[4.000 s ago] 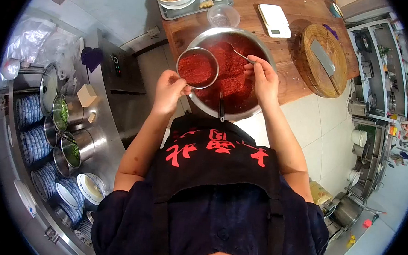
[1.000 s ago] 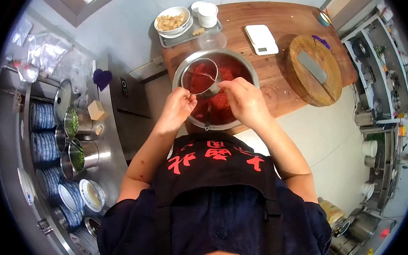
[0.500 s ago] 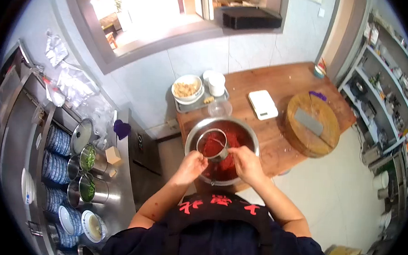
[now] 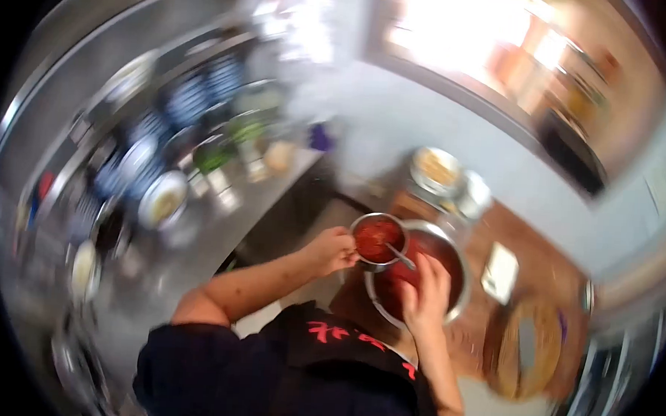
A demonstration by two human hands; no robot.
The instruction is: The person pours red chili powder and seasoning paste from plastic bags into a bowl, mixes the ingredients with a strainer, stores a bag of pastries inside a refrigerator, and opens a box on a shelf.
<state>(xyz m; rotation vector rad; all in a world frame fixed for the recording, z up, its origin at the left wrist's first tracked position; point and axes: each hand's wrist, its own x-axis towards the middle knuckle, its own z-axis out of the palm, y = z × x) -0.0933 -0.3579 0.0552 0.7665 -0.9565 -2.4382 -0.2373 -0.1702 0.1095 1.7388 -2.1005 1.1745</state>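
My left hand (image 4: 334, 250) is closed on the rim or handle side of a small steel pot (image 4: 356, 241), holding it over the left edge of a large metal basin (image 4: 457, 309). Red chili-like paste (image 4: 375, 231) fills the pot, and a metal spoon (image 4: 402, 257) leans in it toward the right. Above the basin, my right hand (image 4: 428, 294) has its fingers stretched and thumb apart, close to the spoon's handle end. More red stuff lies inside the basin, partly hidden by the pot and this hand.
On the wooden table are a white scale (image 4: 500, 272) and a round chopping board (image 4: 505, 368) with a cleaver (image 4: 527, 345). A bowl of pale food (image 4: 436, 168) stands behind the basin. To the left, a steel counter (image 4: 194, 276) carries stacked bowls and pots of chopped greens (image 4: 214, 155).
The view has swung left toward the steel counter. The pot has moved from above the basin's middle to its left edge. My right hand has come off the pot and its fingers have spread.
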